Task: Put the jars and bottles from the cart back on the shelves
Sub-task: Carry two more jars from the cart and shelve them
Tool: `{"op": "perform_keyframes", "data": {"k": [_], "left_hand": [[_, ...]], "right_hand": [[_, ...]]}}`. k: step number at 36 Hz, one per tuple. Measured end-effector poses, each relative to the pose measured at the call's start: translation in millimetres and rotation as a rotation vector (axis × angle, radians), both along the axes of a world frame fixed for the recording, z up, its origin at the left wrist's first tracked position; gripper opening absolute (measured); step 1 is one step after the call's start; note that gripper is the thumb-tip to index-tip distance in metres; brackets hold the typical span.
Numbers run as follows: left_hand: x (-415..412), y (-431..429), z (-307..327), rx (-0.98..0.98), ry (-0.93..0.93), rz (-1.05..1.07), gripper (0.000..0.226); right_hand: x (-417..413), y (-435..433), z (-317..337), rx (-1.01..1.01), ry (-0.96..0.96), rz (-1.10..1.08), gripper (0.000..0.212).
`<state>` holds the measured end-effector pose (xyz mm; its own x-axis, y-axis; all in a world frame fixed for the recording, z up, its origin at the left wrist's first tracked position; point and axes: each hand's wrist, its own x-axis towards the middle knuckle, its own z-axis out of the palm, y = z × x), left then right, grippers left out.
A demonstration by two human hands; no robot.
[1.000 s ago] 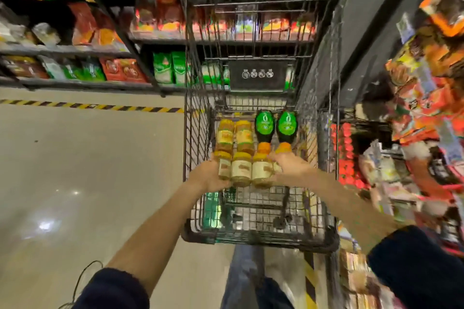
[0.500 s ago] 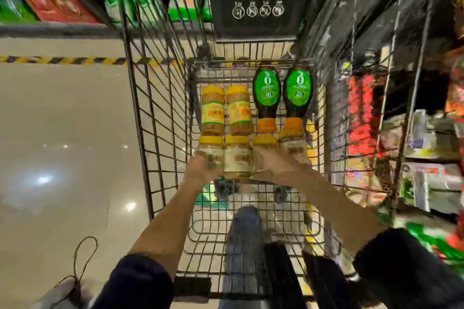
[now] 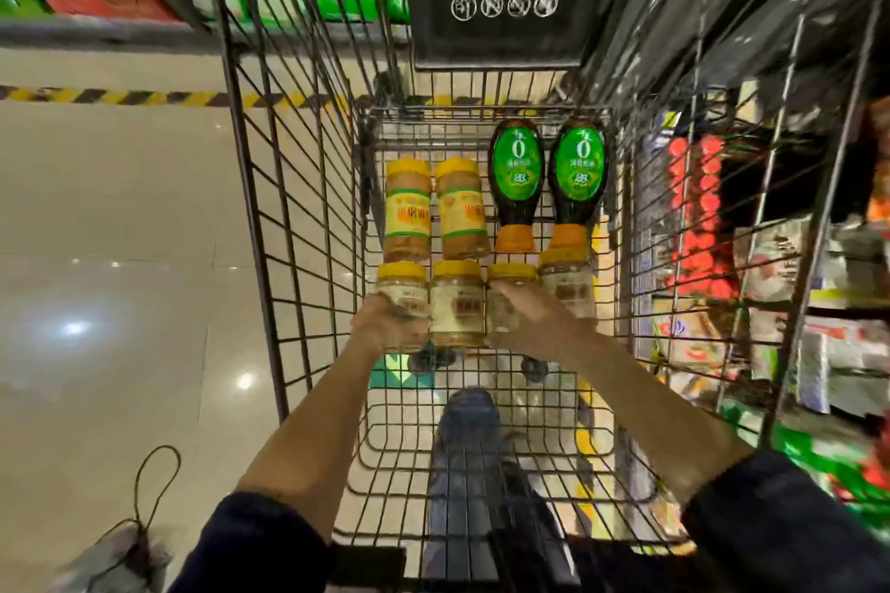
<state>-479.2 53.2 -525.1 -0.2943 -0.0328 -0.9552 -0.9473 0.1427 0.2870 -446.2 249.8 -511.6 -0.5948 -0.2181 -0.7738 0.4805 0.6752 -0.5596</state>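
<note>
Four small clear glass jars with yellow lids sit in a row on the wire floor of the cart, lids pointing away from the hands. The left hand (image 3: 385, 327) has its grip closed round the leftmost jar (image 3: 402, 291). The right hand (image 3: 534, 323) grasps the third jar (image 3: 510, 277), fingers reaching up to its lid. The second jar (image 3: 456, 303) sits untouched between the two grips, and the fourth jar (image 3: 568, 284) is just outside the right grip; whether that hand also touches it I cannot tell. Taking one jar per hand probably halves the trips to the shelves.

Beyond the grips lie two taller yellow-lidded jars (image 3: 408, 207) and two dark squeeze bottles with green oval labels (image 3: 517, 178). The bottles' orange caps point at the near row and seem to touch it.

The row is packed side by side, so a straight lift looks safer than a sideways pull. The tall walls of the black wire cart (image 3: 289, 207) close in either side of the grips, leaving room only upward. Stocked shelves (image 3: 818, 303) stand beyond the wire, right of the right grip.
</note>
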Motion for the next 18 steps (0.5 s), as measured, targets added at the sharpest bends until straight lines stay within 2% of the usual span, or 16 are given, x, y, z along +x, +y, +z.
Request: {"op": "perform_keyframes", "data": {"k": [2, 3, 5, 7, 11, 15, 18], "left_hand": [[1.2, -4.2, -3.3, 0.003, 0.053, -0.081, 0.013], [1.2, -7.0, -10.7, -0.03, 0.033, -0.141, 0.027], [7.5, -21.2, -40.4, -0.184, 0.099, -0.312, 0.078], [13.5, -33.9, -68.4, -0.242, 0.163, -0.361, 0.097], [7.8, -15.6, 16.5, -0.194, 0.279, -0.336, 0.089], [7.7, -10.0, 65.0, 0.0, 0.351, -0.342, 0.085], [5.8, -6.2, 94.6, 0.074, 0.421, -0.37, 0.054]], "right_hand": [[3.3, 0.1, 2.6, 0.007, 0.0, -0.025, 0.072], [4.7, -1.3, 2.6, 0.01, -0.005, -0.033, 0.068], [6.4, -5.8, 5.4, 0.021, -0.017, -0.033, 0.063], [7.1, -10.8, 7.5, 0.057, -0.004, -0.041, 0.062], [3.4, -19.2, 17.7, 0.172, 0.07, 0.003, 0.049], [3.6, -26.7, 19.5, 0.266, 0.068, 0.036, 0.045], [2.2, -34.9, 10.3, 0.312, 0.085, 0.028, 0.036]]}}
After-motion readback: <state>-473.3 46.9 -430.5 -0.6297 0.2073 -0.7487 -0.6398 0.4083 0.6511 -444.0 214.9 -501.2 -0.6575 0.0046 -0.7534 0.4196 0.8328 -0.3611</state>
